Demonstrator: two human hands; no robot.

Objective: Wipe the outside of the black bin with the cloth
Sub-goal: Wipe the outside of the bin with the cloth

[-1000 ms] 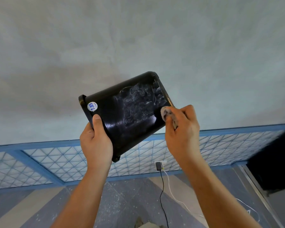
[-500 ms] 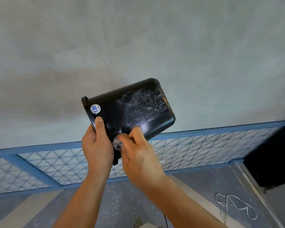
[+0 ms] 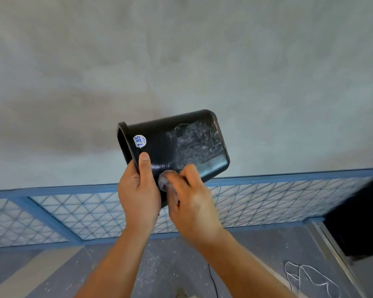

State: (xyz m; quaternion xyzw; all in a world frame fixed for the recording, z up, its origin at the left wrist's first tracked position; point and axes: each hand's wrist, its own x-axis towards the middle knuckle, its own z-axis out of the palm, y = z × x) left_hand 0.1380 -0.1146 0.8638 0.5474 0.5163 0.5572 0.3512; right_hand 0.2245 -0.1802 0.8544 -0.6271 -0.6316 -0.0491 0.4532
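Note:
A small black bin (image 3: 181, 145) is held up in the air on its side, rim to the left, base to the right. A round white price sticker (image 3: 139, 141) sits near the rim, and a smeared, scuffed patch covers the side nearer the base. My left hand (image 3: 139, 190) grips the bin at its rim, thumb lying on the outer wall. My right hand (image 3: 190, 201) holds a small bunched grey cloth (image 3: 165, 181) and presses it against the lower side of the bin, right beside my left thumb. Most of the cloth is hidden in my fingers.
A plain grey wall fills the background. Below it runs a blue-framed band of patterned tiles (image 3: 73, 211). A white cord (image 3: 306, 276) lies looped on the grey floor at lower right, and a dark object (image 3: 360, 216) stands at the right edge.
My right hand with the cloth swept from the bin's base end leftward along its side to beside my left thumb. The bin tipped slightly, rim a little lower.

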